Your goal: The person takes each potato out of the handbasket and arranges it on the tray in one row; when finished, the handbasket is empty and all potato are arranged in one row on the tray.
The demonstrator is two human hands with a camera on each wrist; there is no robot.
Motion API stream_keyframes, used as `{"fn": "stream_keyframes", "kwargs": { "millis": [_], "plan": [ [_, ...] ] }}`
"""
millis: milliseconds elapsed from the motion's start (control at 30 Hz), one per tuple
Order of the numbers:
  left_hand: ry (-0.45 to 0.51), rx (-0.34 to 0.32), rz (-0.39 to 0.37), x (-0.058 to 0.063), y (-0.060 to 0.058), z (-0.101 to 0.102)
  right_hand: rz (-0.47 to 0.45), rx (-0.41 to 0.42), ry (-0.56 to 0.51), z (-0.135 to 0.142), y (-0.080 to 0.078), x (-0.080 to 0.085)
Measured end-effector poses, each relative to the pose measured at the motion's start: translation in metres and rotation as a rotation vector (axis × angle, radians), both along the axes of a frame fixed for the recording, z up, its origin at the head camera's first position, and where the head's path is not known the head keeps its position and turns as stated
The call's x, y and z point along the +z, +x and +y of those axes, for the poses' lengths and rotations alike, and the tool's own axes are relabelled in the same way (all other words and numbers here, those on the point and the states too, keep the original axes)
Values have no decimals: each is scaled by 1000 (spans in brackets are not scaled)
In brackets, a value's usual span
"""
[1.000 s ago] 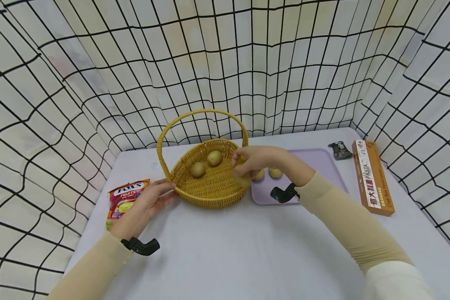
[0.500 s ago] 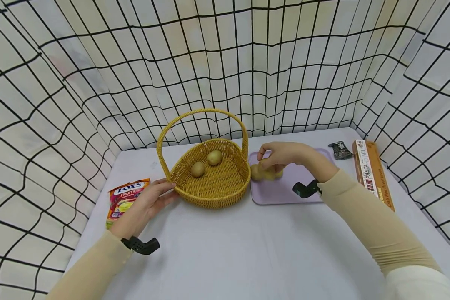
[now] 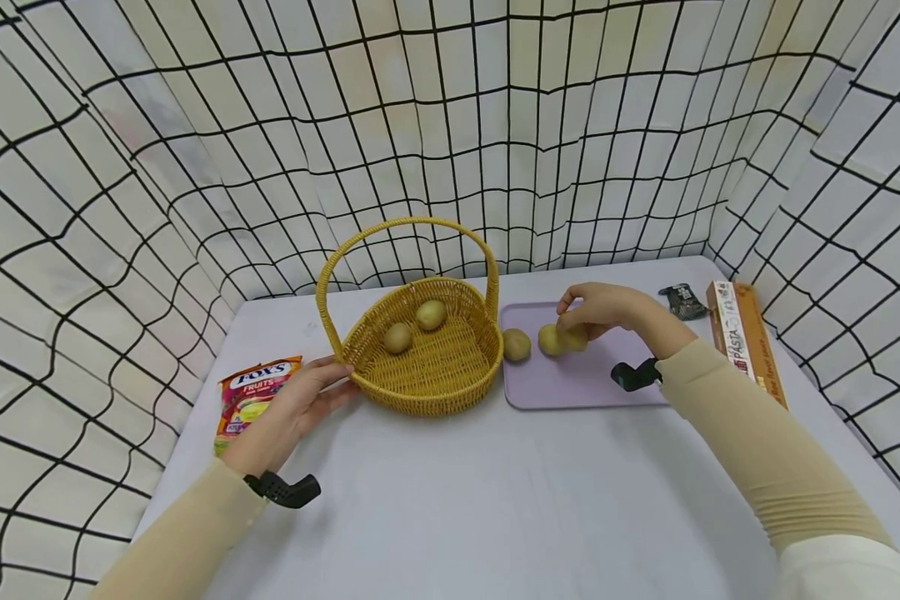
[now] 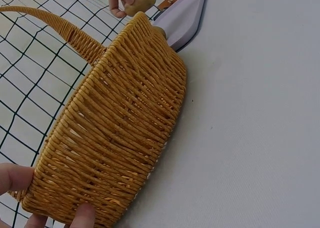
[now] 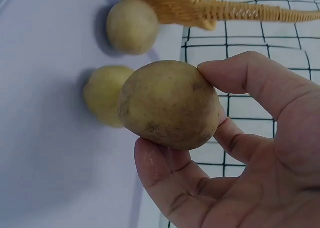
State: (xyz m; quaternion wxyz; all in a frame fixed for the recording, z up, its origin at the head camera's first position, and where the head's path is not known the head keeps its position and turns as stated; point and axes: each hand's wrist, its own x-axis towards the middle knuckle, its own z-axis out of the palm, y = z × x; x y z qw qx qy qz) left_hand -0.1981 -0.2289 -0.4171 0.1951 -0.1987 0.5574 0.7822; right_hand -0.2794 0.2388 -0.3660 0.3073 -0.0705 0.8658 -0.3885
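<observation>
My right hand (image 3: pixel 603 310) pinches a potato (image 5: pixel 170 105) between thumb and fingertips, over the lilac tray (image 3: pixel 562 393). Two more potatoes lie on the tray's left part: one (image 3: pixel 517 345) near the basket, the other (image 3: pixel 548 340) partly overlapped by the held one. A yellow wicker basket (image 3: pixel 424 405) with a tall arched handle stands left of the tray. Inside it are a brownish potato (image 3: pixel 397 338) and a yellower one (image 3: pixel 431 315). With my left hand (image 3: pixel 296 412) I hold the basket's left end, thumb (image 4: pixel 16 178) at the rim and fingers against the woven wall.
A colourful candy bag (image 3: pixel 255 396) lies behind my left hand at the table's left side. On the right are a small black packet (image 3: pixel 683 302) and a long orange-and-white pasta box (image 3: pixel 742 337). Black netting (image 3: pixel 457 158) over white cloth encloses the back and sides.
My right hand has moved right, from the basket's right rim to over the tray, with the potato still in its fingers. My left hand and the basket have stayed in place.
</observation>
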Motion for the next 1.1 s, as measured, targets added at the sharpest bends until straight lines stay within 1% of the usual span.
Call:
{"fn": "stream_keyframes", "kwargs": {
  "millis": [100,267,567,667,867,1100],
  "plan": [
    [-11,-8,0,0,0,0,-7,-34,3,6,-1,-7],
    [-36,-21,2,0,1,0,-29,-63,-7,14,-3,-19],
    [-18,-8,-1,-1,2,1,-43,-97,-8,21,-6,-37],
    [-6,-1,0,-1,1,1,-44,-111,-18,23,-7,-40],
    [-44,-25,8,1,-2,1,-46,-102,-54,23,-5,-41],
    [-20,-5,-2,2,0,0,-51,-130,-24,15,-8,-48]
  ]
}}
